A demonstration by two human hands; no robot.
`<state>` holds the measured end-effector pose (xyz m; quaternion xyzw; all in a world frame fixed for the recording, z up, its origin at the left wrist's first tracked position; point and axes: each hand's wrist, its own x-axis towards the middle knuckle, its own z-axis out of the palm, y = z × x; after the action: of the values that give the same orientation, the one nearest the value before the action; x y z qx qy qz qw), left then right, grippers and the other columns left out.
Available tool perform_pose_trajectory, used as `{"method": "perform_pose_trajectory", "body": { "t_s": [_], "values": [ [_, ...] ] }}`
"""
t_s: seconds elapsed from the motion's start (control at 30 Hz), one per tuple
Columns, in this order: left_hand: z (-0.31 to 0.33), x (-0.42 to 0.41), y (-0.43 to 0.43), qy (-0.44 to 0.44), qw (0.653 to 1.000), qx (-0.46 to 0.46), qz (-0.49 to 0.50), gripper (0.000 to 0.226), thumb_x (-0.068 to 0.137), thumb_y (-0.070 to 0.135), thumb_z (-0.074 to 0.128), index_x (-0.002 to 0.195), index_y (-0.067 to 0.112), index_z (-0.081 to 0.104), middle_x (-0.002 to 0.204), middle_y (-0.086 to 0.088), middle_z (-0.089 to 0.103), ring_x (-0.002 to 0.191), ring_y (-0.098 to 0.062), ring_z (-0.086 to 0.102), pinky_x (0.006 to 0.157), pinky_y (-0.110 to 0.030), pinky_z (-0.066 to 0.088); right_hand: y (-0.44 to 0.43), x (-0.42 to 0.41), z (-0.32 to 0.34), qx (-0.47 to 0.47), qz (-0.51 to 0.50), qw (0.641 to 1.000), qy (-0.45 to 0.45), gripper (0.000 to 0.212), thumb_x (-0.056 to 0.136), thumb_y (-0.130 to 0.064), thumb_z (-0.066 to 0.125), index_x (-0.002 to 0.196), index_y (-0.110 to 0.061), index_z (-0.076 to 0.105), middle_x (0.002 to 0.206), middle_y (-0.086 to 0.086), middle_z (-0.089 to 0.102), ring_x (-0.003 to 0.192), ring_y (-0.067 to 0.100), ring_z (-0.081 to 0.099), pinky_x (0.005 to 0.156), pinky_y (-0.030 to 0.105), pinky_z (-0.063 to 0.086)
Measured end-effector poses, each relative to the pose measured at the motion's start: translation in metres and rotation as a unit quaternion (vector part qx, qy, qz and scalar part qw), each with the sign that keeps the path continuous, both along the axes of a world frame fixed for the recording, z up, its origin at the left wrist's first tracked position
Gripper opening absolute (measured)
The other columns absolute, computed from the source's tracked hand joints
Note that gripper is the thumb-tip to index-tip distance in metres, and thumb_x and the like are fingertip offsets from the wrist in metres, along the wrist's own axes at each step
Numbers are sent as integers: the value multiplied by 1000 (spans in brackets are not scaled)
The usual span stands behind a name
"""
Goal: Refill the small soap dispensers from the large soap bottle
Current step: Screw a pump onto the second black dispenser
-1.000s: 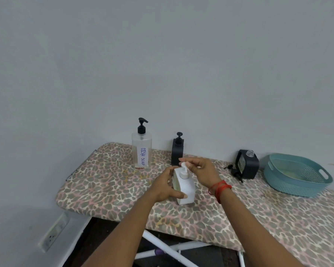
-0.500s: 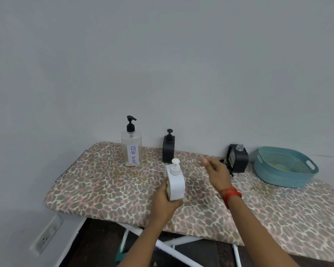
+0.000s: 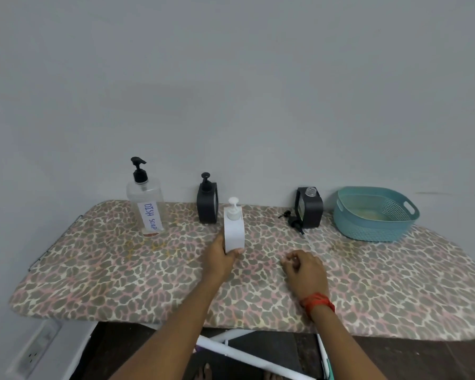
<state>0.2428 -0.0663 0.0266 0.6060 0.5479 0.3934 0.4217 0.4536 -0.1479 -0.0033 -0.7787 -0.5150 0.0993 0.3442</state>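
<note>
Left grip [image 3: 220, 256] held the white dispenser [image 3: 234, 231] low, upright on the surface [image 3: 121, 270].
Smooth rigid plastic, likely light and slippery; right grip [image 3: 305, 270] was loosely curled, empty.

White dispenser [image 3: 234, 234]; black dispenser [image 3: 207, 205]; second black dispenser [image 3: 311, 209]; clear bottle [image 3: 146, 207], black pump [image 3: 139, 168]; teal basket [image 3: 376, 223]; leopard-print cover [image 3: 115, 275]; red wristband [image 3: 317, 301].

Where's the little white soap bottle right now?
The white soap bottle is upright near the middle of the leopard-print board in the head view, gripped at its base by the left hand, just in front of the black pump dispenser.
</note>
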Motion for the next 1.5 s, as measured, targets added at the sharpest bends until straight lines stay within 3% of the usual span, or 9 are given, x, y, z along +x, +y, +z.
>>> {"method": "perform_pose_trajectory", "body": {
  "t_s": [0.33, 0.67, 0.83, 0.93, 1.07, 1.13, 1.27, 1.4, 1.5],
  "values": [
    [6, 45, 93, 82, 996, 4, -17, 60, 87, 15, 80, 140, 6, 55, 135, -14, 64, 123, -34, 60, 97, -38, 49, 1, 2, -5, -1, 15, 1000, -17, 26, 88, -53, 63, 104, -32, 61, 92, -12, 56, 94, 13, 49, 90, 34, 44],
    [4, 42, 97, 89, 995, 20, -33, 59, 88, 16, 79, 140, 5, 55, 134, -15, 65, 121, -32, 61, 96, -36, 50, 2, 2, -6, -2, 12, 1000, -29, 30, 87, -56, 61, 104, -32, 61, 97, -12, 59, 96, 13, 50, 90, 34, 44],
    [-10, 25, 51, 243, 966, 75, -51, 64, 96, 20, 68, 153, 12, 40, 151, -10, 50, 138, -28, 48, 114, -42, 41, 1, 1, -3, -9, 14, 1000, -8, 29, 86, -55, 61, 104, -32, 62, 94, -13, 56, 96, 13, 50, 91, 33, 44],
    [-23, 5, 15, 281, 955, 90, -42, 66, 100, 30, 61, 157, 10, 34, 158, -11, 41, 145, -26, 39, 121, -42, 33, 1, 1, -2, -5, 19, 1000, 19, 24, 86, -48, 65, 101, -29, 65, 86, -13, 55, 90, 13, 52, 86, 31, 44],
    [-34, -17, -21, 308, 940, 128, -78, 54, 101, 33, 57, 151, 13, 47, 159, -7, 43, 148, -22, 35, 125, -38, 26, 12, 7, 9, 58, -53, 986, 150, 16, 86, -33, 69, 100, -28, 61, 96, -4, 59, 85, 14, 58, 70, 23, 48],
    [-37, -24, -30, 308, 936, 145, -93, 50, 101, 33, 57, 148, 16, 52, 157, -4, 46, 148, -20, 36, 126, -36, 24, 27, 17, 22, 101, -114, 972, 179, 28, 87, -30, 70, 112, -23, 60, 108, -1, 58, 97, 17, 59, 81, 30, 54],
    [-33, -25, -33, 283, 941, 166, -81, 41, 97, 29, 62, 136, 15, 64, 146, -3, 58, 138, -19, 48, 120, -34, 33, 67, 48, 56, 99, -158, 973, 132, 49, 85, -36, 73, 123, -8, 57, 122, 13, 64, 113, 30, 58, 98, 43, 50],
    [-31, -23, -31, 268, 944, 183, -59, 36, 95, 27, 65, 128, 14, 68, 134, -1, 65, 125, -19, 56, 111, -34, 41, 100, 63, 77, 30, -129, 986, 100, 49, 82, -39, 76, 113, -4, 60, 108, 16, 69, 99, 33, 65, 78, 34, 51],
    [-34, -24, -31, 256, 946, 190, -53, 34, 93, 26, 66, 125, 14, 70, 130, -1, 67, 122, -19, 58, 109, -34, 43, 110, 66, 78, -1, -144, 988, 57, 45, 83, -38, 72, 112, -4, 64, 107, 18, 70, 99, 35, 66, 79, 38, 55]
  ]
}}
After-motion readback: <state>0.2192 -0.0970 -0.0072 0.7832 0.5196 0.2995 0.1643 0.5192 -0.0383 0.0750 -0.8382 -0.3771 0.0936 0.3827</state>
